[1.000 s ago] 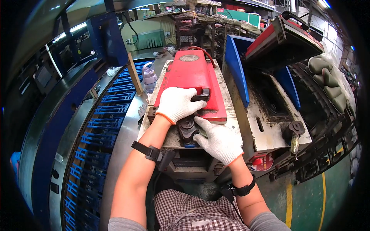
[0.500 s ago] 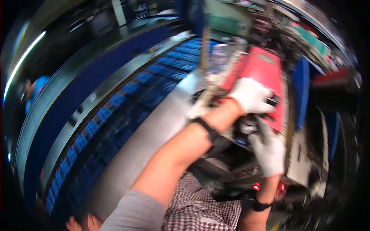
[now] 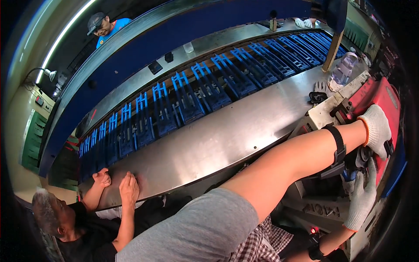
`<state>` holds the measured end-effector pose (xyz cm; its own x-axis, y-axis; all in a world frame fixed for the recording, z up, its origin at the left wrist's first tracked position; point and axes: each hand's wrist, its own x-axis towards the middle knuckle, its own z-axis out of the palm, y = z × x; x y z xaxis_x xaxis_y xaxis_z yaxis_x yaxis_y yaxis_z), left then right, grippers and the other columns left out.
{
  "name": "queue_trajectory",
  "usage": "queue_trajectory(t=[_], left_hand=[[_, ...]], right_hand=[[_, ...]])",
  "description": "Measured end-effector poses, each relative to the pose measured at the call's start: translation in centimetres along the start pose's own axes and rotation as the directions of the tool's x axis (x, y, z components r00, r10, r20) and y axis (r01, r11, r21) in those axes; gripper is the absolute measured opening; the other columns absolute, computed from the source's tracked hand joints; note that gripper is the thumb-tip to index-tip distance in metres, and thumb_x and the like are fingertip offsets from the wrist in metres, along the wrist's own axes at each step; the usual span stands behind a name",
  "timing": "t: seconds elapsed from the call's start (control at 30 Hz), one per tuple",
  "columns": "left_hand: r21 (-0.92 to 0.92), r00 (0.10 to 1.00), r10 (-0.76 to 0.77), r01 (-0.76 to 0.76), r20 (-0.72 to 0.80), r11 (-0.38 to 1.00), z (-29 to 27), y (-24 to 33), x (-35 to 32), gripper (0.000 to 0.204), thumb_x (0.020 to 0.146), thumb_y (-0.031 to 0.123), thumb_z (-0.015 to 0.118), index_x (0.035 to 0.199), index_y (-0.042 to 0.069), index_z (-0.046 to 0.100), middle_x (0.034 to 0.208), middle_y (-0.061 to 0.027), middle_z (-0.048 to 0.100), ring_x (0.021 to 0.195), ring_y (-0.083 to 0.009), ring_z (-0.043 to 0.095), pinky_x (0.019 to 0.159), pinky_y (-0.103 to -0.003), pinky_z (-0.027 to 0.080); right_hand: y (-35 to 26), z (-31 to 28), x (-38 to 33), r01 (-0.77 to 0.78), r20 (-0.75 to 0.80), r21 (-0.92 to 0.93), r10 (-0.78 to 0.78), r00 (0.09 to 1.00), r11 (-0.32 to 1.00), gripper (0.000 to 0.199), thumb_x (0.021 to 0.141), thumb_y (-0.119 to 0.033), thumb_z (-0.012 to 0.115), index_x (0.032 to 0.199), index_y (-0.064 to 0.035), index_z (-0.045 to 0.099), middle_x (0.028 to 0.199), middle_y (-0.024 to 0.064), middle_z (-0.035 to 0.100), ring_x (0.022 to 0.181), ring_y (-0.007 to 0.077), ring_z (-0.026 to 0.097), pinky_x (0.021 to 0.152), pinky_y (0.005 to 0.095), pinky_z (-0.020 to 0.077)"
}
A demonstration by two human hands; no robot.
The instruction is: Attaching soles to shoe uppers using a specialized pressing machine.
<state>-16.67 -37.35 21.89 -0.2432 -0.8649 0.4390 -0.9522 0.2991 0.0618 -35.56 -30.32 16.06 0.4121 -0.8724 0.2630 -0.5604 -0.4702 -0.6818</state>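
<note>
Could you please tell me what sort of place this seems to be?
It looks like a factory work floor, probably a production line: rows of blue bars run beside a long steel worktop, and the white-gloved left hand is at a red machine cover.

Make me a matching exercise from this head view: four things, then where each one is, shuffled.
1. white-gloved left hand
2. translucent purple plastic bottle
3. long blue slatted rack
4. grey fabric sleeve

A. between two flat steel ledges
B. lower middle of the view
C. on the red machine cover
D. beside a brown wooden post

Pairs: 1-C, 2-D, 3-A, 4-B
</note>
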Motion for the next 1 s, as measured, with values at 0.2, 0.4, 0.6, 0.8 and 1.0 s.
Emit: queue_trajectory(t=[0.2,0.4,0.6,0.8,1.0], left_hand=[[0.012,1.000,-0.006,0.006,-0.008,1.000,0.1,0.0,-0.1,0.058,0.070,0.073,0.068,0.097,0.024,0.084,0.091,-0.0072,0.079,0.087,-0.0256,0.076,0.070,-0.044,0.051],[-0.009,0.999,0.017,-0.017,-0.035,1.000,-0.4,0.7,0.0,0.058,0.070,0.071,0.068,0.097,0.022,0.084,0.091,-0.0081,0.079,0.087,-0.0264,0.076,0.070,-0.044,0.052],[-0.086,0.991,0.047,-0.059,-0.129,0.995,-0.7,0.2,-0.9,0.050,0.074,0.066,0.069,0.090,0.020,0.082,0.083,-0.0102,0.077,0.081,-0.0295,0.077,0.068,-0.045,0.058],[-0.047,0.991,0.006,-0.013,-0.136,0.999,-1.0,-0.5,-1.1,0.056,0.076,0.069,0.071,0.085,0.015,0.078,0.074,-0.0144,0.073,0.074,-0.0342,0.074,0.069,-0.047,0.059],[-0.127,0.984,0.031,-0.054,-0.175,0.990,-0.9,0.6,-0.2,0.057,0.072,0.068,0.077,0.087,0.013,0.077,0.073,-0.0144,0.071,0.073,-0.0349,0.073,0.070,-0.044,0.058]], right_hand=[[-0.1,0.2,0.0,-0.035,0.004,-0.024,0.035,0.999,0.999,0.050,0.103,-0.003,0.056,0.152,0.0015,0.049,0.148,0.0192,0.061,0.136,0.0247,0.058,0.114,0.0354,0.0422],[-0.8,-0.5,-0.5,-0.049,-0.030,-0.026,0.049,0.998,0.998,0.050,0.103,-0.005,0.058,0.152,0.0017,0.050,0.146,0.0191,0.062,0.134,0.0238,0.059,0.112,0.0350,0.0438],[-2.0,-0.2,-0.9,0.116,-0.056,-0.028,-0.117,0.992,0.993,0.051,0.094,-0.006,0.066,0.143,0.0028,0.059,0.128,0.0230,0.072,0.118,0.0242,0.069,0.105,0.0349,0.0500],[-3.7,-0.5,-1.2,0.061,-0.102,-0.303,-0.096,0.990,0.951,0.051,0.089,-0.029,0.075,0.137,-0.0160,0.067,0.116,0.0137,0.076,0.103,0.0331,0.074,0.093,0.0438,0.0579],[-2.3,-1.3,-1.3,0.079,-0.138,-0.287,-0.123,0.983,0.955,0.052,0.090,-0.030,0.073,0.139,-0.0144,0.065,0.105,0.0174,0.077,0.098,0.0334,0.075,0.088,0.0442,0.0581]])
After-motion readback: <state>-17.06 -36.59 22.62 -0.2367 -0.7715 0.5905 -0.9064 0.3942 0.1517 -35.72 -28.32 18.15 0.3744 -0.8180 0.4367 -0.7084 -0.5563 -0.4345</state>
